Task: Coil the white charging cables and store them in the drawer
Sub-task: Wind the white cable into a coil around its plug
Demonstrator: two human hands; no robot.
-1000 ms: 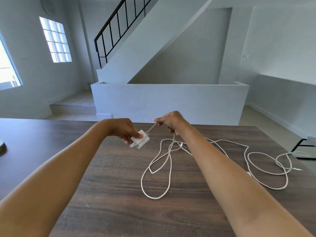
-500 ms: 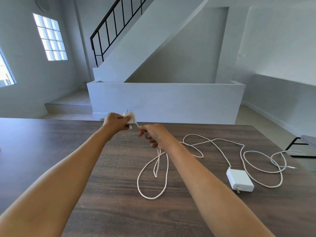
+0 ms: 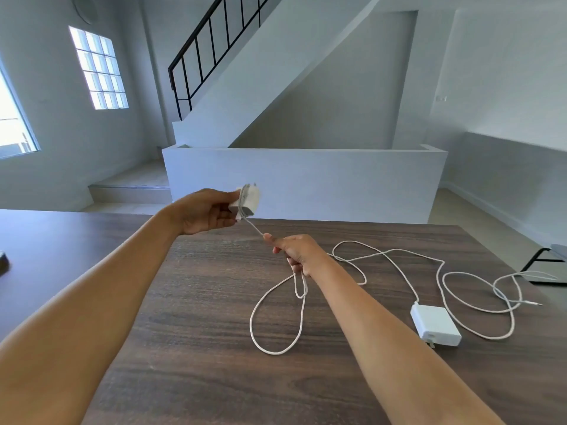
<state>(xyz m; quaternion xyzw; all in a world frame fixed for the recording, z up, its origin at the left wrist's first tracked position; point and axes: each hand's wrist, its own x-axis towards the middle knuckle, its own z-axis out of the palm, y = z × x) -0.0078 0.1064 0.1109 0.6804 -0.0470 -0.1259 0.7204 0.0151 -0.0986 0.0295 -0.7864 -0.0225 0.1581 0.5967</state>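
My left hand [image 3: 204,213] grips a small white charger plug [image 3: 247,202], lifted above the far edge of the dark wooden table [image 3: 199,302]. One turn of its white cable [image 3: 277,320] lies wound around the plug. A short taut stretch runs down to my right hand [image 3: 296,252], which pinches the cable; the rest hangs from that hand and loops on the table. To the right lies a larger white power adapter [image 3: 435,325] with its own white cable [image 3: 478,289] spread in loose loops. No drawer is in view.
A dark object [image 3: 3,262] sits at the table's left edge. A black chair frame [image 3: 543,265] stands past the right edge. Behind the table are a low white wall [image 3: 306,182] and a staircase.
My left hand has raised the plug and turned it. My right hand has moved down and right along the cable, and a turn of cable now lies around the plug.
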